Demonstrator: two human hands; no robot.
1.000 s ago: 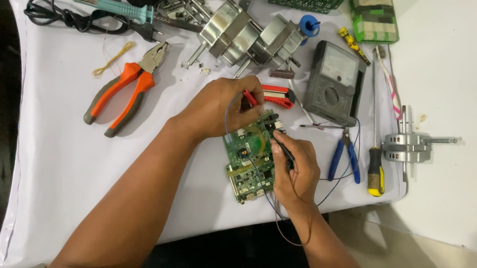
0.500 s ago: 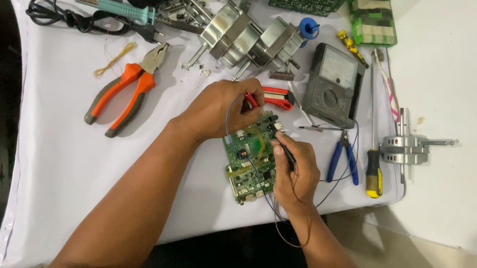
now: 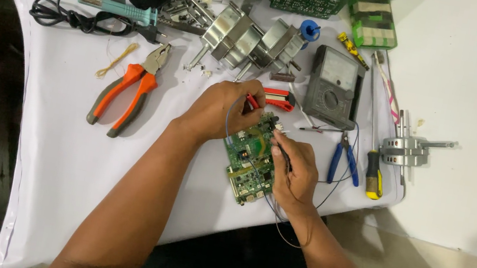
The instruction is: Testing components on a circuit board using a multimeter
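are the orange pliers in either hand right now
No, the orange pliers lie on the white table, left of the left hand.

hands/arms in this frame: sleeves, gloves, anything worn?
Both arms are bare up to the frame edge: no sleeves in view. Left hand and right hand have no gloves, and no watch, ring or band is visible on the wrists or fingers.

two pliers [image 3: 128, 95] [image 3: 344, 162], one circuit board [image 3: 249, 165], one multimeter [image 3: 331, 95].
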